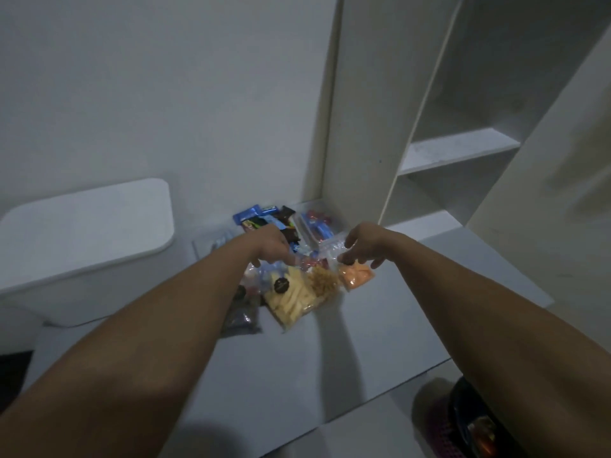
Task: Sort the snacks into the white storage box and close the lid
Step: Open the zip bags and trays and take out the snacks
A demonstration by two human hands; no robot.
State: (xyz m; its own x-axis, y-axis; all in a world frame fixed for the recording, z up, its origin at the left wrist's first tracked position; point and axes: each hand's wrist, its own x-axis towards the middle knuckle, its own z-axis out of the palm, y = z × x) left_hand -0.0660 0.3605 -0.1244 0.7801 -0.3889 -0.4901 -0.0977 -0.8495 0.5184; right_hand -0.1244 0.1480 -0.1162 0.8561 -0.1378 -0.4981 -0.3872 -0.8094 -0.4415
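Observation:
A heap of snacks lies on the white table (330,352) by the wall. Blue and dark wrapped bars (264,218) lie at the back. Nearer me are a clear bag of pale sticks (294,304), a bag of curly yellow pieces (322,282), a bag of orange snacks (357,274) and a dark bag (241,314). My left hand (274,244) reaches down onto the middle of the heap, fingers bent. My right hand (362,246) hovers over the orange bag's clear top, fingers spread and curled. The white storage box (82,246) stands at the left with its lid (89,219) on.
A white shelf unit (456,150) rises at the right behind the table. A dark round object with a purple part (463,424) sits low at the right, below the table edge. A white wall stands behind the heap.

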